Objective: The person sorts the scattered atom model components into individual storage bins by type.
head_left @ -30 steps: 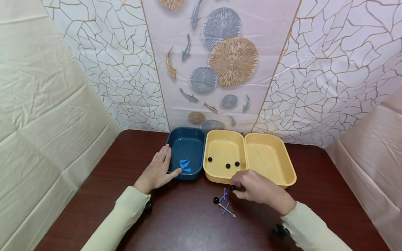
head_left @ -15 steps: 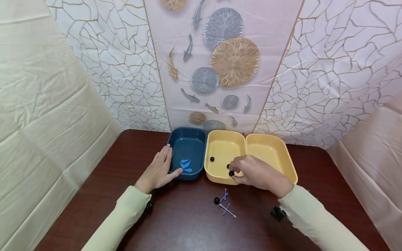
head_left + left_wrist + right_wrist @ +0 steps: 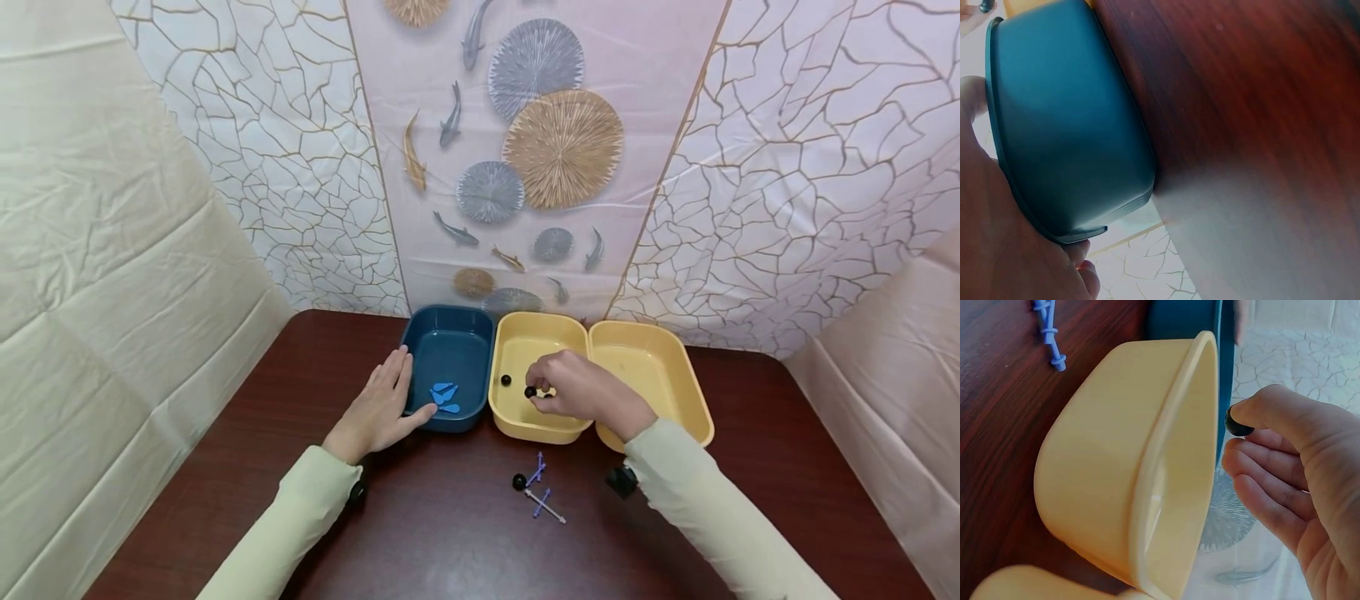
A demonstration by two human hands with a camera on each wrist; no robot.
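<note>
My right hand [image 3: 577, 385] pinches a small black ball [image 3: 530, 392] between thumb and fingers, over the middle yellow bin [image 3: 528, 425]. The right wrist view shows this ball [image 3: 1239, 422] held above the bin's rim, the other fingers loosely bent below it. Inside that bin lies another black ball [image 3: 506, 380], and one more is partly hidden by the hand. At the left, my left hand [image 3: 378, 408] rests with straight fingers along the rim of the dark blue bin [image 3: 450, 354], thumb over its front edge. Several flat blue drop-shaped pieces [image 3: 444, 397] lie in there.
A second yellow bin [image 3: 637, 358] adjoins on the right. On the table [image 3: 450, 533] in front lie a black ball [image 3: 519, 482], a few purple connector sticks [image 3: 542, 502] and a white stick [image 3: 555, 515]. A patterned cloth [image 3: 562, 150] hangs behind the bins.
My right hand has carried the black ball from the table just in front of the middle yellow bin, up and leftward over its inside. The left hand stays on the blue bin's rim.
</note>
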